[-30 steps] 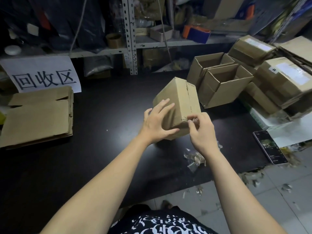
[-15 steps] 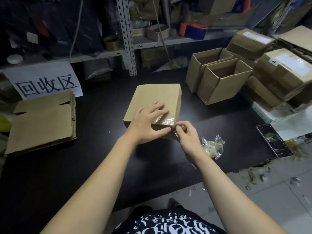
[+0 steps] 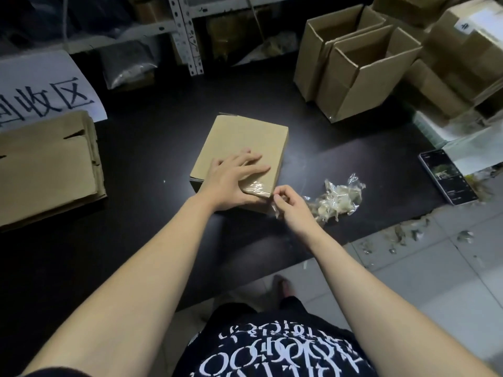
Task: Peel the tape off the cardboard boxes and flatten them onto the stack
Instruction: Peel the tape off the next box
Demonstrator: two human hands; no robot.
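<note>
Head view, standing by: a plain brown closed cardboard box [image 3: 245, 142] sits mid-bench on the black bench [image 3: 149, 159], a bit toward the near edge, its long axis running near-to-far and leaning slightly right.

L hand [image 3: 234, 180] lies flat on the box top, fingers straight and spread, pressing it down and gripping nothing. R hand [image 3: 288, 202] has thumb and fingers pinched on the loose end of a clear glossy tape strip [image 3: 255, 187].

The key relation: the stuck part of the tape covers the near-right corner of the top face, touching the L thumb side, and the pinch sits just beside that corner, to the right and lower. So a pull prob. has to go away from the L hand, w/ the flat palm as anchor. R hand is the nearer one to the tape. L hand is nearer the stack of flattened brown cardboard sheets [image 3: 46, 170] at the bench's left end, well apart from the box.

A crumpled wad of clear peeled tape [image 3: 337, 200] lies near the R hand, by the near edge.

Writing:
- The white paper sign [image 3: 46, 85] at the far left reads 收区 in black. The char. before it is cut off.
- A white label on a far-right brown box [image 3: 465, 25] has a dark mark, too small to read.
- The black phone [image 3: 446, 176] has its screen lit, but it's unreadable.
- The black shirt w/ white print [image 3: 272, 346] has stylised lettering I can't make out.
</note>
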